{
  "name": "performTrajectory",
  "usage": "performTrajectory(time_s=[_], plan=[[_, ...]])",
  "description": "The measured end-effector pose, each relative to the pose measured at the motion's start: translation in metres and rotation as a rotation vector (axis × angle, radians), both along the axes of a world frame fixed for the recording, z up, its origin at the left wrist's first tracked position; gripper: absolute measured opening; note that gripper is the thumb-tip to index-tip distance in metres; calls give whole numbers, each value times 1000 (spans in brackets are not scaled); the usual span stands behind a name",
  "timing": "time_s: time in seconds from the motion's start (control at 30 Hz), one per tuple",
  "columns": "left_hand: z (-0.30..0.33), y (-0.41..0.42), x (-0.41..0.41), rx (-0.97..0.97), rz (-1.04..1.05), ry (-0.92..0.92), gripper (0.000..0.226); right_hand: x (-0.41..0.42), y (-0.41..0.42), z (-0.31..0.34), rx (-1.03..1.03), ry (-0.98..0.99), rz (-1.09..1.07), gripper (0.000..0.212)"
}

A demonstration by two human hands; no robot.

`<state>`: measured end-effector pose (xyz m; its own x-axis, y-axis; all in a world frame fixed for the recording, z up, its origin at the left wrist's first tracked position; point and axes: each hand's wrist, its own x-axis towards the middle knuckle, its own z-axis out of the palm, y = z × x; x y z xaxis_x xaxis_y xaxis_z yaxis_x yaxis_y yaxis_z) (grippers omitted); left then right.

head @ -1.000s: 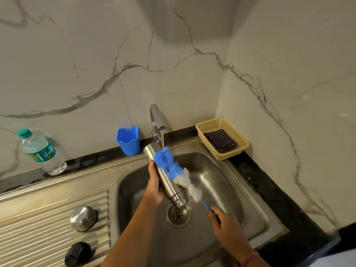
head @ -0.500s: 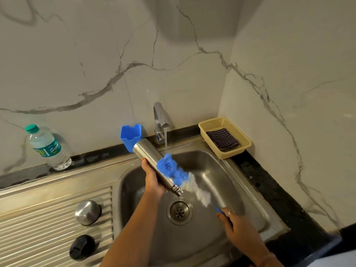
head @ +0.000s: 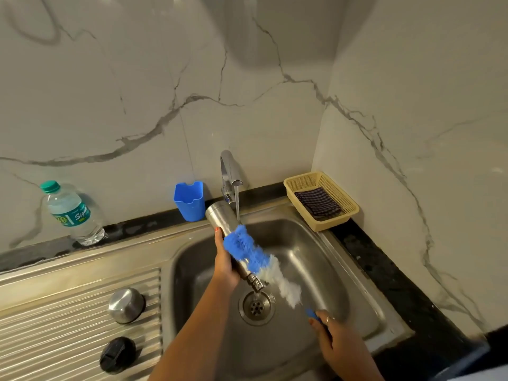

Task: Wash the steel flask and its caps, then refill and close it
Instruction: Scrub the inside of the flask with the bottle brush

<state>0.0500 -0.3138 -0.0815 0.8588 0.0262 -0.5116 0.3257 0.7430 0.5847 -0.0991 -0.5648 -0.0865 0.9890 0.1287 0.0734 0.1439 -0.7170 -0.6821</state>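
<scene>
My left hand (head: 225,264) grips the steel flask (head: 222,220) over the sink (head: 365,292), tilted with its threaded mouth down toward the drain (head: 257,307) and its base up near the tap (head: 229,174). A thin stream of water runs from the tap onto it. My right hand (head: 334,338) holds the blue handle of a bottle brush (head: 247,250), whose blue and white bristles lie along the flask's outside. On the ribbed drainboard (head: 55,325) at the left rest the steel cap (head: 126,305) and the black cap (head: 117,354).
A plastic water bottle (head: 71,213) with a green cap stands on the counter at the left. A blue plastic holder (head: 189,200) stands behind the sink. At the right corner a yellow basket (head: 349,204) holds a dark checked cloth (head: 319,202). Marble walls close the back and right.
The flask has risen and tipped, its base now up by the tap. The brush has slid along the flask's outside, and my right hand has moved right. Tap water now runs.
</scene>
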Motion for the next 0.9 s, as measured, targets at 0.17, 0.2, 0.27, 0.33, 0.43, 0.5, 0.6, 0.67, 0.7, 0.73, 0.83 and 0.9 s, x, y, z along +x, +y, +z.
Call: performTrajectory(time_s=[0.17, 0.2, 0.27, 0.33, 0.43, 0.5, 0.6, 0.67, 0.7, 0.73, 0.83, 0.9], plan=[[3, -8, 1, 56, -66, -2, 72, 36, 28, 9, 32, -2, -25, 39], [2, -10, 0, 52, -113, 8, 80, 48, 36, 13, 57, -27, -41, 38], [2, -12, -2, 81, -148, 36, 87, 68, 49, 24, 74, -34, -46, 27], [3, -14, -3, 81, -136, 56, 86, 75, 57, 32, 68, -32, -32, 19], [5, -12, -4, 55, -114, 30, 82, 64, 55, 28, 78, -35, -13, 21], [6, -6, -4, 59, -128, 2, 80, 55, 47, 22, 79, -24, -1, 24], [4, -3, -7, 111, -158, 24, 86, 62, 45, 19, 95, -13, -40, 21], [1, -6, -9, 151, -156, 57, 86, 68, 53, 25, 112, -42, -59, 15], [0, -9, -9, 159, -156, 62, 86, 69, 58, 29, 108, -55, -58, 14], [0, -12, -10, 156, -158, 60, 87, 68, 61, 32, 107, -62, -47, 14], [3, -14, -10, 119, -165, 20, 81, 68, 61, 31, 102, -50, -33, 15], [4, -11, -10, 130, -152, 8, 69, 71, 59, 26, 107, -28, -75, 19]])
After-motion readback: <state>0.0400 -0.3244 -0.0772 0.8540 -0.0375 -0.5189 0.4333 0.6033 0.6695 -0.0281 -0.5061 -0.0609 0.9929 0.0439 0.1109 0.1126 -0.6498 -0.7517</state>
